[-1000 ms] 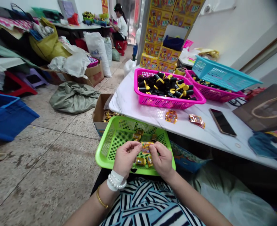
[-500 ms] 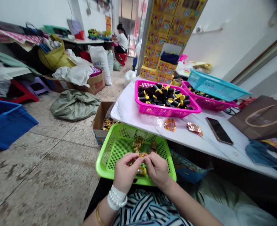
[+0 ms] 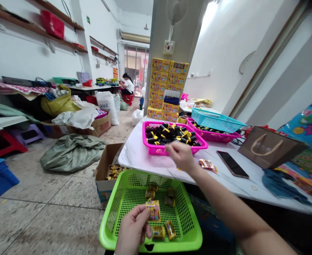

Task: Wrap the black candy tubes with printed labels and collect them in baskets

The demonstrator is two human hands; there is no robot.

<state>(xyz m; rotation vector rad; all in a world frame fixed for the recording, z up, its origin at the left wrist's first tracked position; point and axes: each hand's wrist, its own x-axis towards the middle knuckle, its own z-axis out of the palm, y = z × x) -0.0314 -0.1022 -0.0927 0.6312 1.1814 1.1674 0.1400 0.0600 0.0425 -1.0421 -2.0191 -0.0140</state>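
My left hand (image 3: 134, 226) pinches a small orange-yellow printed plastic sleeve (image 3: 153, 211) above the near part of a green basket (image 3: 195, 230). Several small yellow-wrapped cylinders (image 3: 170, 230) lie in that basket. Stretched forward over the white table, my right hand (image 3: 181, 155) is at the near rim of a pink basket (image 3: 147, 147), fingers curled together. Whatever its fingertips hold, if anything, is hidden. Black cylinders with yellow caps (image 3: 169, 132) fill the pink basket. Flat printed sleeves (image 3: 208, 165) lie on the table to the right of my right hand.
A phone (image 3: 232, 164) and a brown paper bag (image 3: 270, 145) are on the table (image 3: 129, 152). Behind, a turquoise basket (image 3: 219, 122) rests on another pink one. Yellow boxes (image 3: 158, 86) are stacked by the pillar. A cardboard box (image 3: 102, 177) stands left; a person sits far back.
My hands have come apart. The right one has moved forward to the pink basket, while the left keeps a printed sleeve over the green basket. The head view has tilted up.
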